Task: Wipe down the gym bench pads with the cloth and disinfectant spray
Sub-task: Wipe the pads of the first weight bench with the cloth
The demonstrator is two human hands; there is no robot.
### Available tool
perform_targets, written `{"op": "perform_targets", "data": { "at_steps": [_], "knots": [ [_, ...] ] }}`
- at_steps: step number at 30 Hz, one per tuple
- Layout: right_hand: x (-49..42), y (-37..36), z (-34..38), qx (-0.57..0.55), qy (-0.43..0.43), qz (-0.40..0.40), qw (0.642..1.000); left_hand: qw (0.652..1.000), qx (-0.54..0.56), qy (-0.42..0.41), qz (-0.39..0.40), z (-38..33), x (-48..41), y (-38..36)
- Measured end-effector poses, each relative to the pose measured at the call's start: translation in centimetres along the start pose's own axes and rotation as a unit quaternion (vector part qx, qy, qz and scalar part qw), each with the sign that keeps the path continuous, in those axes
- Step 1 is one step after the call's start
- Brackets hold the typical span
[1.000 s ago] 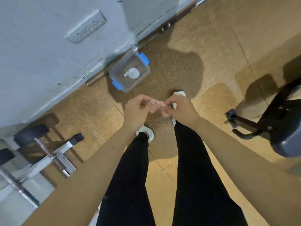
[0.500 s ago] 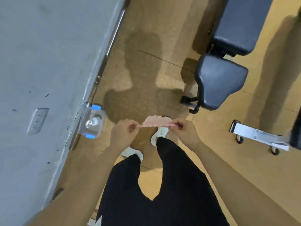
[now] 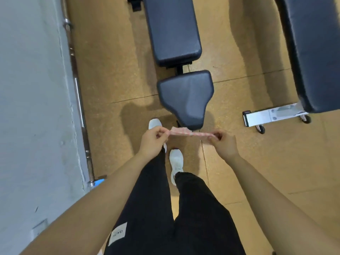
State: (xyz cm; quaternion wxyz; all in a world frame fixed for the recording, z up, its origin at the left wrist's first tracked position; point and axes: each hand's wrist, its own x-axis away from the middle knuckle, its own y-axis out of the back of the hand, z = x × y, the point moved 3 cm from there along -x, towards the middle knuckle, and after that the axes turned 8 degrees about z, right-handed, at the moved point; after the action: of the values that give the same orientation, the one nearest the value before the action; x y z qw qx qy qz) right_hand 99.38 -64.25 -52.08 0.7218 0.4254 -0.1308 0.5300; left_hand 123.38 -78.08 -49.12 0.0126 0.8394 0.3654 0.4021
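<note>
- Left hand (image 3: 152, 139) and right hand (image 3: 223, 144) each pinch one end of the pink cloth (image 3: 185, 133), and they are wider apart than half a second ago.
- The cloth stretches taut at centre, just below the seat pad (image 3: 185, 96).
- Seat pad and back pad (image 3: 172, 30) now lie at 12 o'clock; earlier they were at 2 o'clock.

Floor (image 3: 114, 70): tan, seamed.
Centre: bench (image 3: 185, 96), just ahead of shoes (image 3: 176, 162).
Right: second bench (image 3: 316, 52), wheeled foot (image 3: 272, 116).
Left: barbell (image 3: 79, 100) along wall (image 3: 27, 89).

Arms outstretched; left hand (image 3: 152, 139) and right hand (image 3: 224, 145) each pinch the cloth (image 3: 185, 133).
</note>
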Motion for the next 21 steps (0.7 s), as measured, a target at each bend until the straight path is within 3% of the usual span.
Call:
{"op": "perform_targets", "data": {
  "at_steps": [5, 10, 14, 18, 21],
  "knots": [
    [-3.1, 1.1, -0.3, -0.075, -0.054, -0.033, 0.995, 1.0, -0.004, 0.007, 0.026, -2.7, -6.4, -0.9],
    [-7.0, 1.3, 0.6, -0.113, -0.085, -0.078, 0.987, 0.999, 0.013, 0.032, 0.001, -3.5, -11.5, -0.7],
    [-10.3, 1.0, 2.9, -0.123, -0.06, -0.124, 0.983, 0.999, 0.021, 0.038, -0.02, -3.1, -15.0, -0.1],
    [-15.1, 0.0, 3.7, -0.088, -0.031, -0.15, 0.984, 0.998, -0.004, 0.044, -0.053, -2.3, -19.2, 0.4],
    [-18.3, -1.9, 3.1, 0.0, -0.008, -0.146, 0.989, 0.995, -0.063, 0.06, -0.042, -0.8, -21.9, -0.1]
  ]
}}
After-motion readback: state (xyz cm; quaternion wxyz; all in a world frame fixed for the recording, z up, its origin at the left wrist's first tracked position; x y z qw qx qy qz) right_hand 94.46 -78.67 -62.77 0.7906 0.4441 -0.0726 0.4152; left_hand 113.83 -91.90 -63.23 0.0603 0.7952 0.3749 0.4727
